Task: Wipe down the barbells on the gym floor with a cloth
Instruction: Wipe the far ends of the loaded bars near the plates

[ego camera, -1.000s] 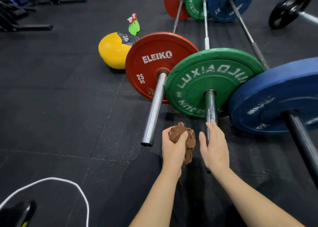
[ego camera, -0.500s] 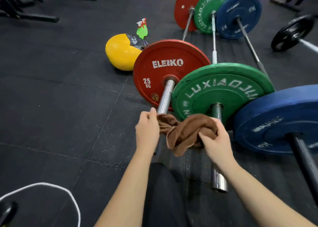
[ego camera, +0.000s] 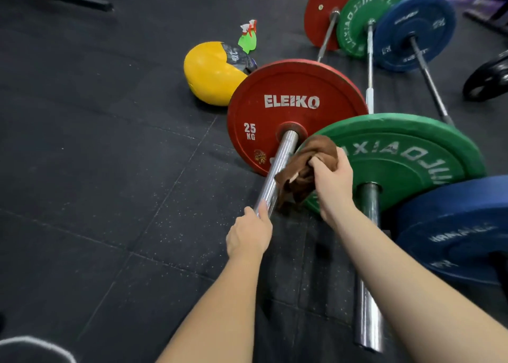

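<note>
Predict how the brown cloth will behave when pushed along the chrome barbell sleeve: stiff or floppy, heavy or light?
Probably floppy: the brown cloth bunches in folds in the right hand, loose ends drooping. Likely light, since one hand alone holds it up. It should mould around the chrome barbell sleeve, probably sliding easily on the smooth metal.

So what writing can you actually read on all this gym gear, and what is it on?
"ELEIKO": near red plate.
"25 KG": same red plate.
"XIAOJU", upside down, partly covered: near green plate.
Near blue plate and yellow ball: print too blurred to read.
</note>
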Demonstrator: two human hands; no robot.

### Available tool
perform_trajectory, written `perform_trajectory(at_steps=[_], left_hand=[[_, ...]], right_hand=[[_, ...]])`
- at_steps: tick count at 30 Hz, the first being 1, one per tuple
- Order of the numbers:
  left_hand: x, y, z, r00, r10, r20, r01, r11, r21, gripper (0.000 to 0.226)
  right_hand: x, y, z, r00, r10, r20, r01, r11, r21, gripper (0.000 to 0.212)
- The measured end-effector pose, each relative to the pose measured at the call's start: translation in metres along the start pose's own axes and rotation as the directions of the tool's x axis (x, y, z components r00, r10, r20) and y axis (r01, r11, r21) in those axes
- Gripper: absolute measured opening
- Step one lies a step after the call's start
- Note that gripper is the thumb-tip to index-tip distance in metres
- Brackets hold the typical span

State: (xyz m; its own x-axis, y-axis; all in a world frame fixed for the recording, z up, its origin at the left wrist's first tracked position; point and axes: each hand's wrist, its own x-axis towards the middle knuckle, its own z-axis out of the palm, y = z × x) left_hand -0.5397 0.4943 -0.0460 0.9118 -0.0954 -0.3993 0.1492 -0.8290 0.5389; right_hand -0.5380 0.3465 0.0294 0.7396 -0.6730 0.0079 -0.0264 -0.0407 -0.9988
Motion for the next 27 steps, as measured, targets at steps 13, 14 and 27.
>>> perform_trajectory(at_steps=[13,14,27], left_hand=[[0.014,-0.001,0.004,0.999,-0.04,-0.021,0.04,0.999,-0.024,0.07],[0.014,-0.002,0.004,0.999,-0.04,-0.023,0.04,0.999,-0.022,0.069],[0.015,-0.002,0.002,0.999,-0.046,-0.025,0.045,0.999,-0.022,0.063]], right_hand=[[0.082,0.07,0.081,0.879,-0.102,0.466,0.477,0.202,-0.856,0.05],[0.085,0.073,0.089,0.901,-0.083,0.426,0.434,0.22,-0.874,0.046],[0.175,0.056,0.116,0.943,0.01,0.332,0.33,0.087,-0.94,0.029]])
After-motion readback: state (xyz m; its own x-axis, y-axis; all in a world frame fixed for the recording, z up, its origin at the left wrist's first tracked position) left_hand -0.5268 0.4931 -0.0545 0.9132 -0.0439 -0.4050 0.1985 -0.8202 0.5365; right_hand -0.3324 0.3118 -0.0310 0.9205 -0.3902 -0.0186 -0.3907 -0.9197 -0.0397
